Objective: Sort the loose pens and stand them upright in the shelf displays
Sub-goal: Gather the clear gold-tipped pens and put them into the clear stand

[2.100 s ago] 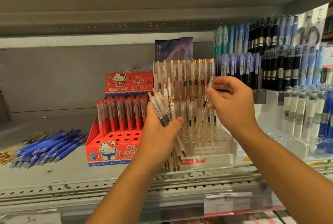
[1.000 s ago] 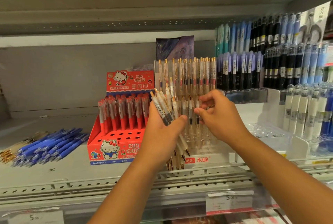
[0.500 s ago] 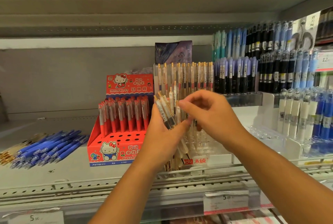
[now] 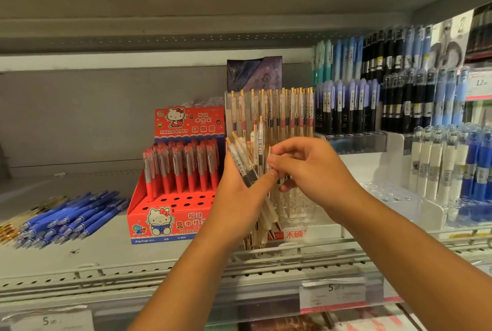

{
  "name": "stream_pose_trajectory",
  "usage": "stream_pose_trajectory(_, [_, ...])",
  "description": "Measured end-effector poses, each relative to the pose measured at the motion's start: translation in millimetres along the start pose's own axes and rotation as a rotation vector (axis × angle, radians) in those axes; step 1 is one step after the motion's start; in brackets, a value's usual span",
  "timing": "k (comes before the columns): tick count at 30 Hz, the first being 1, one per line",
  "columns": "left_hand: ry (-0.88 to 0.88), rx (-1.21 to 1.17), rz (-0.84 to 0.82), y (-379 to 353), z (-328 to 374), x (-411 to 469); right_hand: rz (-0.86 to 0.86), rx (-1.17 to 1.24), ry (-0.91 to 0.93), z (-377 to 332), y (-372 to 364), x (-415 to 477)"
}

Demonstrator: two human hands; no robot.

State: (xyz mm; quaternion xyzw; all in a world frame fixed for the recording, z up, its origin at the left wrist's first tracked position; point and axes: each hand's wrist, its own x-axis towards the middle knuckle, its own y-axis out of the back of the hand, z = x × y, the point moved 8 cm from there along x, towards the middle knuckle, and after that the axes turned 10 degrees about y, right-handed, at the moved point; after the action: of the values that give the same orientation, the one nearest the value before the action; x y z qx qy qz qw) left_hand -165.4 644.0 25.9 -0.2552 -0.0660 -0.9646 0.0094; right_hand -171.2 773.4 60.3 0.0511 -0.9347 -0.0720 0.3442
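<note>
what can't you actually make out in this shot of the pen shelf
All in the head view.
Count of the pen bundle: the left hand and overlapping pens hide it.
Whether the right hand pinches a pen: its curled fingers cover the spot.
Free holes in the clear display: both hands block them.
Small print on the price tag: blurred.

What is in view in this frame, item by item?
bundle of pens: several, clear-white with gold tips, held mid-frame
clear display: one, transparent with white base, shelf centre
red display box: one, red, left of clear display
loose blue pens: a pile, blue, lying flat at shelf left
pen racks: several, black, blue, white, right
left hand: one, grips the bundle
right hand: one, pinches a pen in the bundle
</note>
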Motion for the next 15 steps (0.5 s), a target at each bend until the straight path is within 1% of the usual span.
stream_pose_trajectory(4, [0.034,0.000,0.036,3.6,-3.2,0.3,0.054,0.031,-0.026,4.7,7.0,0.8])
stream_pose_trajectory(9, [0.064,0.036,0.079,6.9,-3.8,0.0,0.049,0.091,-0.050,8.0,12.9,1.9])
stream_pose_trajectory(12, [0.085,0.013,0.146,12.5,-3.6,-1.1,0.131,0.137,-0.035,8.9,24.3,4.0])
stream_pose_trajectory(15, [0.106,0.010,0.165,13.4,-3.2,-2.1,0.269,0.199,-0.017,9.4,46.8,9.6])
